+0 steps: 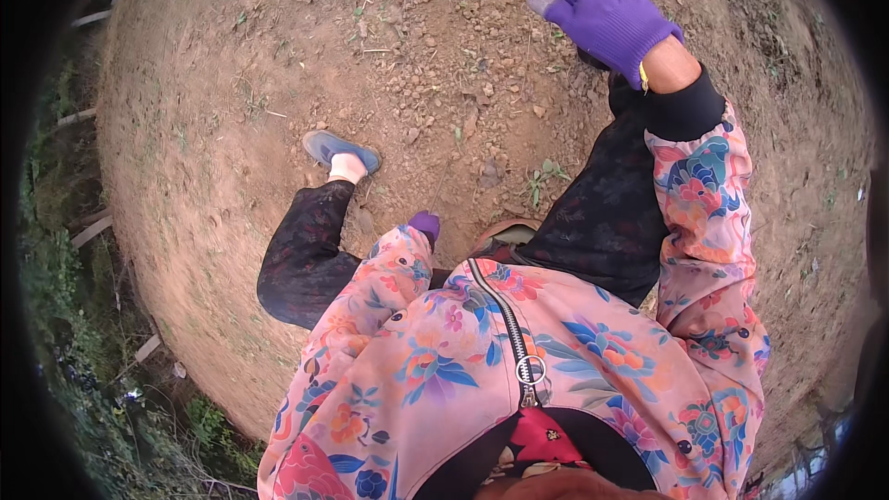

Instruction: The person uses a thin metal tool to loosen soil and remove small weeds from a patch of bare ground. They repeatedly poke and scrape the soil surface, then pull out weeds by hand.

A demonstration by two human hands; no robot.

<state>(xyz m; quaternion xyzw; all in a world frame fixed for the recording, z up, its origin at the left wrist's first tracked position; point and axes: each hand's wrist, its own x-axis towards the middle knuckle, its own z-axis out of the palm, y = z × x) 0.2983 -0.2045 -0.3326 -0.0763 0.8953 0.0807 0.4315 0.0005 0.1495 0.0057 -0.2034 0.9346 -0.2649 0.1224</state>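
Observation:
My right hand [603,22], in a purple knit glove with a greyish fingertip, is held out at the upper right over the bare soil [444,55]. Its fingers are bent, and no object shows in them. Near the front of my body is my left hand [425,223], also gloved in purple. Only a small part of it shows past the floral sleeve [406,257]; its fingers and anything in them are hidden. The dark patterned trousers [590,215] show my legs bent low and spread apart.
A blue shoe [340,151] stands on the soil at the left; another shoe [507,232] is partly hidden near my body. Small weeds [545,177], clods and dry stalks dot the ground. Green brush [76,333] and pale posts [92,230] line the far left edge.

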